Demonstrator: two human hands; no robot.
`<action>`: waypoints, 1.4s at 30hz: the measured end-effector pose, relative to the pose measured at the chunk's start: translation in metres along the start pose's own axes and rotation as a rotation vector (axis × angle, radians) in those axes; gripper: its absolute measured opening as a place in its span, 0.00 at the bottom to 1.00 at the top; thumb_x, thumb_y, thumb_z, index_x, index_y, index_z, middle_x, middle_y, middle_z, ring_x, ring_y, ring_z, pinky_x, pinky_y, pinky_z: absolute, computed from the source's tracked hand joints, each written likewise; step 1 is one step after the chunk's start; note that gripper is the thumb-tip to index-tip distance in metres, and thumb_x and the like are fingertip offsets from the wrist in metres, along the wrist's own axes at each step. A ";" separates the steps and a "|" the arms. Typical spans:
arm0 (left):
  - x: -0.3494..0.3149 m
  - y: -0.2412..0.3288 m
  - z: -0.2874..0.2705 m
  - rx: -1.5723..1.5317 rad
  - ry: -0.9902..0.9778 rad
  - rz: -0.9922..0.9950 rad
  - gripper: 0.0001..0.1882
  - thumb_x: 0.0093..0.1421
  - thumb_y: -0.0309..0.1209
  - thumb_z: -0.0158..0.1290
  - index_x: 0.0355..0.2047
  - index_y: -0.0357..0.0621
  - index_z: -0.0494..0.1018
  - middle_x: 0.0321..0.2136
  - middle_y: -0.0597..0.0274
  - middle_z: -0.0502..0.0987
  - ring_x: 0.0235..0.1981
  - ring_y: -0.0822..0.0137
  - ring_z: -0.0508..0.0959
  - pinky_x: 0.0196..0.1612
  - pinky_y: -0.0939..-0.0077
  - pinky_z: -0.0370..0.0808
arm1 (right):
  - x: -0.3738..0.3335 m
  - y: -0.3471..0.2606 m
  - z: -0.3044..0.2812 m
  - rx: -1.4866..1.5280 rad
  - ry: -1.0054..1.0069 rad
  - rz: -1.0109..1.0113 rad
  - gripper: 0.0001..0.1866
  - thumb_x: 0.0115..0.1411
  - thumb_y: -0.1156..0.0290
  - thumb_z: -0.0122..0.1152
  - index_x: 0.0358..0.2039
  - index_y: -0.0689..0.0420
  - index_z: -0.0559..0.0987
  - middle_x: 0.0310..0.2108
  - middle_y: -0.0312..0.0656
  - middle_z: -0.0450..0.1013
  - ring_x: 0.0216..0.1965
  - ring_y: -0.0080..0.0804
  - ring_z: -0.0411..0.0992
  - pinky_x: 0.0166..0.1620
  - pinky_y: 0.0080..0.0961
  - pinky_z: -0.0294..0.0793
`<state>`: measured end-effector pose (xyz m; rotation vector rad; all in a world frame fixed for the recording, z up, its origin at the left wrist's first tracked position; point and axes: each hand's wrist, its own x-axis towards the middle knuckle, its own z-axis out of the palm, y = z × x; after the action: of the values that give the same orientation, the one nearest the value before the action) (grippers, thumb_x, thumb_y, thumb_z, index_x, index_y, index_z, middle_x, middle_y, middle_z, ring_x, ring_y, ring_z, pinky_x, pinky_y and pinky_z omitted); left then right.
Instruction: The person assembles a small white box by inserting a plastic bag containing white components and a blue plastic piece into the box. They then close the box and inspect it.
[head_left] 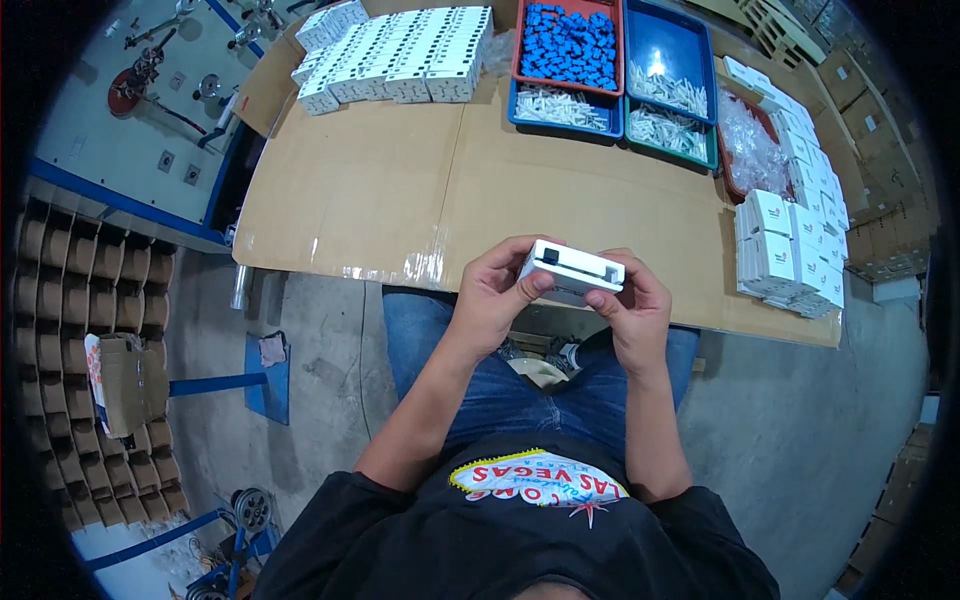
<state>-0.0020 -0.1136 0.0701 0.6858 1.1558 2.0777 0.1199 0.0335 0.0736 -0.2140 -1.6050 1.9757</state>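
Observation:
A small white box point(575, 267) with a black square patch near its left end is held over the near edge of the cardboard-covered table. My left hand point(500, 290) grips its left end, with the thumb on the near face and fingers behind. At the other end my right hand point(637, 300) holds it the same way, thumb against the near lower side. What lies inside the box, if anything, cannot be seen.
Rows of white boxes point(400, 60) stand at the back left. Trays hold blue parts point(568, 45) and white slim pieces point(560, 107). A bin of clear plastic bags point(752, 150) and stacked white boxes point(785, 250) sit at right. Cardboard dividers point(90, 350) stand at far left.

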 end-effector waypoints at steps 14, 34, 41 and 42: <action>-0.002 -0.011 -0.004 0.031 -0.018 -0.016 0.19 0.62 0.29 0.62 0.51 0.39 0.73 0.48 0.56 0.80 0.52 0.65 0.77 0.59 0.67 0.73 | -0.004 0.002 -0.003 -0.003 0.022 0.032 0.19 0.54 0.77 0.74 0.46 0.64 0.79 0.44 0.39 0.77 0.48 0.28 0.74 0.53 0.26 0.73; -0.002 -0.013 -0.006 0.032 -0.013 -0.018 0.20 0.60 0.28 0.63 0.52 0.40 0.73 0.48 0.60 0.79 0.51 0.68 0.77 0.57 0.70 0.73 | -0.005 0.008 -0.006 -0.026 0.010 0.017 0.17 0.56 0.78 0.72 0.46 0.64 0.80 0.43 0.40 0.78 0.47 0.28 0.75 0.52 0.26 0.74; -0.004 -0.011 -0.007 0.044 -0.013 -0.070 0.24 0.60 0.25 0.64 0.56 0.41 0.72 0.47 0.65 0.79 0.50 0.71 0.77 0.56 0.74 0.73 | -0.005 0.009 -0.007 -0.014 0.016 0.000 0.16 0.56 0.78 0.71 0.46 0.64 0.81 0.42 0.40 0.78 0.45 0.26 0.75 0.51 0.25 0.74; -0.005 -0.009 -0.004 0.028 -0.018 -0.071 0.25 0.60 0.26 0.64 0.57 0.40 0.72 0.48 0.64 0.79 0.51 0.71 0.76 0.57 0.75 0.72 | -0.005 0.010 -0.009 -0.006 0.017 -0.005 0.16 0.57 0.77 0.71 0.46 0.64 0.81 0.42 0.39 0.78 0.45 0.26 0.75 0.51 0.25 0.74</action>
<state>0.0004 -0.1159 0.0598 0.6655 1.1847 1.9961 0.1250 0.0368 0.0604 -0.2287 -1.5995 1.9606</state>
